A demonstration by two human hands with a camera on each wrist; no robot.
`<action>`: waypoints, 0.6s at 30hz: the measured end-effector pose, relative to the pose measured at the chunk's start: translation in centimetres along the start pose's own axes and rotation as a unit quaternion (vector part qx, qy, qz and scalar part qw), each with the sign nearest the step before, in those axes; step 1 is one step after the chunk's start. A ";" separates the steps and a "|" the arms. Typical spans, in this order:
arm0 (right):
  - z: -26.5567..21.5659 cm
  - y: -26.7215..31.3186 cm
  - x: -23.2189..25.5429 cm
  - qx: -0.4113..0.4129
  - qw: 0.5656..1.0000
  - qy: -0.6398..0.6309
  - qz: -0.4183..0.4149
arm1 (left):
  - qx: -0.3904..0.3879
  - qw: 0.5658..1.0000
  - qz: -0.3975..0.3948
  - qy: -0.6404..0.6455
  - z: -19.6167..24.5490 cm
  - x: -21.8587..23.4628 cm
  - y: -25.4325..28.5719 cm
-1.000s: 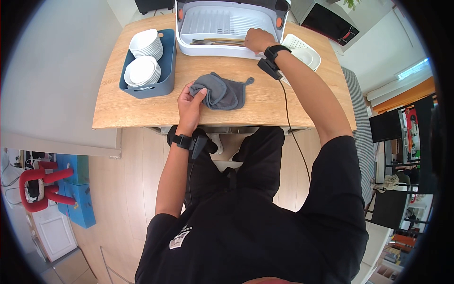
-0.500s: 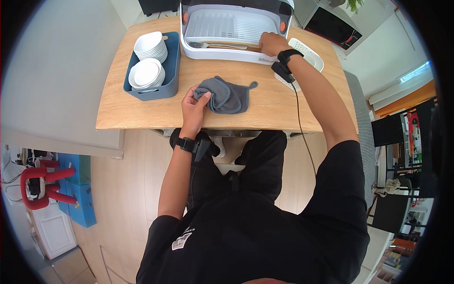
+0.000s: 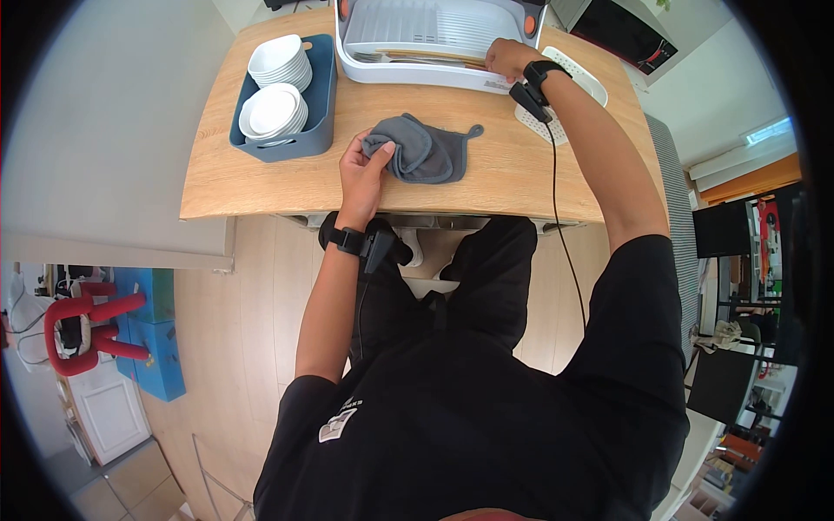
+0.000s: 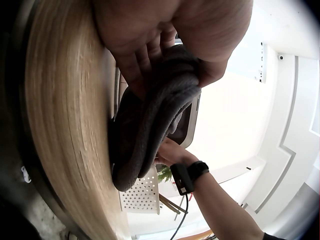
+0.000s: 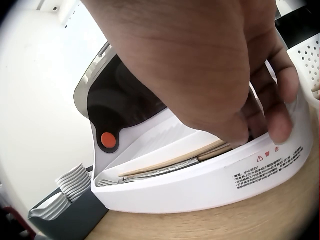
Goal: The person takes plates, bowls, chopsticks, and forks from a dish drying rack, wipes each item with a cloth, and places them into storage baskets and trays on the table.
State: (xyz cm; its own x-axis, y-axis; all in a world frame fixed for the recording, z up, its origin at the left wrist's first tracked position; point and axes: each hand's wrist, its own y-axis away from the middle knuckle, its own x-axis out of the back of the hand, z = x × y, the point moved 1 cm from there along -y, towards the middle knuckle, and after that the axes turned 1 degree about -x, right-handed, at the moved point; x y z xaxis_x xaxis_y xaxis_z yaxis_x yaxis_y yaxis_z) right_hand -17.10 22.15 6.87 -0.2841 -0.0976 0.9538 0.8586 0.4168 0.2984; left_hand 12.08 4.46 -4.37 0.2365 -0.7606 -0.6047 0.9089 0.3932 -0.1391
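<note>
Red stool is standing near blue boxes, white cabinet door; microwave is sitting beyond wooden table.

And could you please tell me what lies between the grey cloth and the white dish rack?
Bare wooden tabletop lies between the grey cloth, held in the left hand, and the white dish rack; the head view shows it.

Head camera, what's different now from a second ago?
The right hand slid a little to the right along the front of the rack. Whether it took or let go of any cutlery, I can't tell. The left hand still holds the cloth, and the tub stayed put.
</note>
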 end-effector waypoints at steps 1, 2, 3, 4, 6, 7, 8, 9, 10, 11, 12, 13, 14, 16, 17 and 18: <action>0.0 0.1 0.2 0.010 1.000 -0.008 -0.002 | 0.002 1.000 0.002 -0.001 0.0 -0.2 -0.1; -0.1 0.3 0.1 0.021 1.000 -0.015 -0.005 | 0.002 1.000 0.001 0.006 0.1 -0.3 -0.1; -0.3 0.3 0.2 0.033 0.999 0.019 -0.012 | 0.004 1.000 0.001 0.012 0.1 -0.3 0.1; -0.2 0.3 0.0 0.039 0.999 0.008 -0.010 | 0.009 1.000 0.005 0.011 0.0 -0.2 0.2; -0.1 0.0 -0.1 0.028 1.000 0.004 -0.008 | -0.001 1.000 -0.001 0.005 0.1 -0.2 0.0; -0.2 0.2 -0.3 0.028 1.000 0.004 -0.010 | 0.001 1.000 0.000 0.005 0.1 -0.2 -0.1; -0.2 0.4 -0.4 0.035 0.999 -0.021 0.018 | 0.000 1.000 -0.002 0.003 0.1 -0.1 0.0; -0.2 0.5 -0.4 0.042 0.997 -0.044 0.048 | -0.004 1.000 -0.004 0.002 0.0 -0.1 -0.1; -0.2 0.5 -0.3 0.042 0.997 -0.044 0.048 | -0.004 1.000 -0.004 0.002 0.1 -0.1 -0.1; -0.2 0.5 -0.3 0.038 0.998 -0.040 0.038 | -0.002 1.000 -0.002 0.002 0.0 -0.1 -0.1; -0.3 0.5 -0.2 0.035 0.998 -0.036 0.028 | -0.001 1.000 0.000 0.003 0.0 -0.1 -0.1; -0.4 0.5 -0.2 0.036 0.998 -0.036 0.027 | -0.001 1.000 0.001 0.002 0.1 -0.1 -0.1; -0.4 0.6 -0.1 0.034 0.999 -0.034 0.023 | 0.002 1.000 0.000 0.006 0.1 -0.1 0.0; -0.5 0.8 0.1 0.033 0.999 -0.031 0.020 | 0.002 1.000 -0.001 0.009 0.1 -0.2 0.0; -0.4 1.0 0.1 0.028 0.998 -0.041 0.024 | 0.002 1.000 0.001 0.009 0.2 -0.3 0.0; -0.4 1.1 0.2 0.023 0.998 -0.052 0.028 | 0.002 1.000 0.003 0.010 0.3 -0.4 0.0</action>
State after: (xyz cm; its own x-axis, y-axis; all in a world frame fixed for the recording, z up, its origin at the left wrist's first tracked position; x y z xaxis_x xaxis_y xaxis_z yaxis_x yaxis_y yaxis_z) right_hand -15.99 22.21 7.43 -0.2806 0.0195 0.9596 0.8542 0.4610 0.2404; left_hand 12.07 4.61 -3.93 0.2357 -0.7478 -0.6207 0.9088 0.3958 -0.1317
